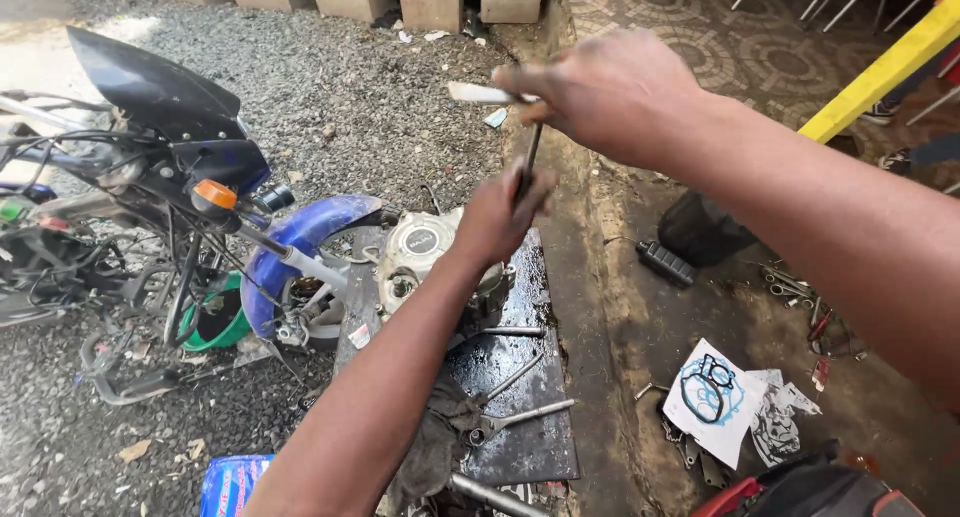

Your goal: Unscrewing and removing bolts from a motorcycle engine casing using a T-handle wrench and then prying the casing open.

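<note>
frame centre: your left hand [500, 212] fingers clamp the lower end of a thin dark rod [529, 157], long axis near vertical; right hand [600, 92] fingers grip a pale tool [475, 93] at its top, above the engine [425, 252].

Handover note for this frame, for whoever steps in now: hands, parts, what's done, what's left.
Left hand: closed around the lower end of a thin dark rod, above the engine.
Right hand: grips the rod's top, plus a pale flat strip.
Engine sits on an oily dark board beside the blue motorcycle. Spanners lie on the board; gasket packet on the ground to the right.
Done: engine is out of the bike. Left: cannot tell from this view.
</note>
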